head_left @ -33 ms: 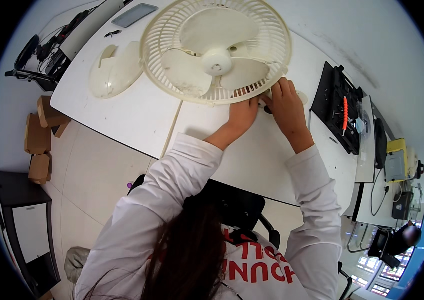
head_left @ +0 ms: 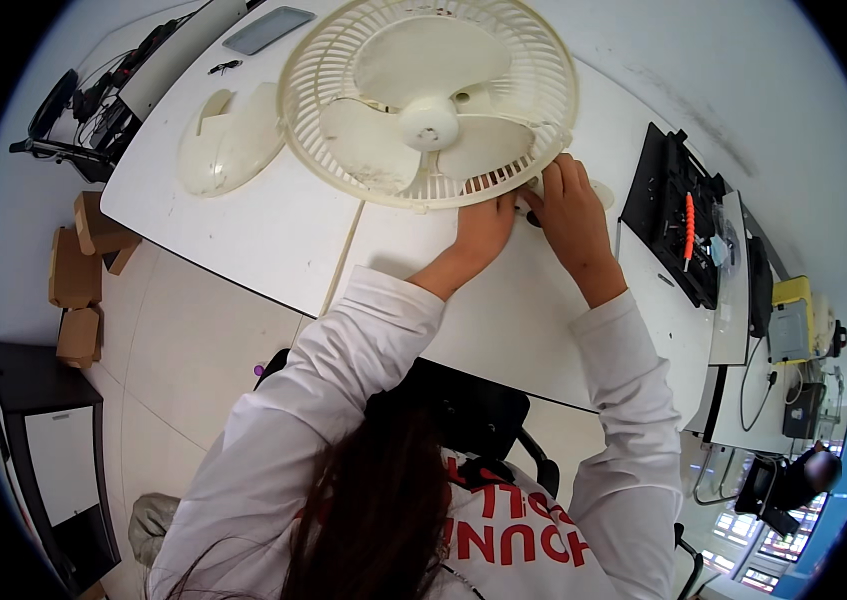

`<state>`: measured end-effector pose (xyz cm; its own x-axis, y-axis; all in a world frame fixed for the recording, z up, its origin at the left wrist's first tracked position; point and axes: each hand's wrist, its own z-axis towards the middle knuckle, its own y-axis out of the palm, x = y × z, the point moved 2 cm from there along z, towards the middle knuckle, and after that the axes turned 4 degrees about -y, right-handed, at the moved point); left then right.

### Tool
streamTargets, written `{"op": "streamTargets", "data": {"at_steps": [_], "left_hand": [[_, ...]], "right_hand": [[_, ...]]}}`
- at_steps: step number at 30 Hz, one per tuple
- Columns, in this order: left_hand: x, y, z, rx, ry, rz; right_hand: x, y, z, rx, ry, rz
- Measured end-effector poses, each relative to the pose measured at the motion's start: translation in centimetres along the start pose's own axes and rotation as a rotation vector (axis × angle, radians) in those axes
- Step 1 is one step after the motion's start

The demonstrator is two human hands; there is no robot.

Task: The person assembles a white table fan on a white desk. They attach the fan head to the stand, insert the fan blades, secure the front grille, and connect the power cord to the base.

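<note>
Left hand (head_left: 485, 226) and right hand (head_left: 566, 208) pinch fan grille (head_left: 430, 100) rim; bare white table (head_left: 274, 225) alongside.

A repair workshop or electronics lab, seen from above.

A long white counter (head_left: 274, 230) carries a cream fan (head_left: 429, 100) lying flat with its grille on, and a detached cream housing shell (head_left: 229, 140) just left of the fan. To the right of the fan sits a black tool tray (head_left: 674, 215) with an orange-handled tool (head_left: 689, 230). Farther right of the fan, more benches hold a yellow device (head_left: 794, 320) and cables. Cardboard boxes (head_left: 79, 270) stand on the pale tiled floor well left of the fan, beside a black cabinet (head_left: 44, 450).
</note>
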<state>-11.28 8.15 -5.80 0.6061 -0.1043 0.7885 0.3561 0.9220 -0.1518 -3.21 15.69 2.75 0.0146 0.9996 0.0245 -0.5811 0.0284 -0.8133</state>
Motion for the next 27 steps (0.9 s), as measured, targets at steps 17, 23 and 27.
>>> {"op": "streamTargets", "data": {"at_steps": [17, 23, 27], "left_hand": [[-0.2, -0.1, 0.4, -0.112, -0.196, -0.106], [-0.7, 0.3, 0.5, -0.084, -0.146, -0.078], [0.3, -0.1, 0.6, -0.07, -0.088, -0.082]], "right_hand": [[0.3, 0.6, -0.6, -0.001, 0.014, -0.048], [0.4, 1.5, -1.3, -0.012, -0.007, -0.193], [0.5, 1.6, -1.2, 0.028, -0.016, -0.201]]}}
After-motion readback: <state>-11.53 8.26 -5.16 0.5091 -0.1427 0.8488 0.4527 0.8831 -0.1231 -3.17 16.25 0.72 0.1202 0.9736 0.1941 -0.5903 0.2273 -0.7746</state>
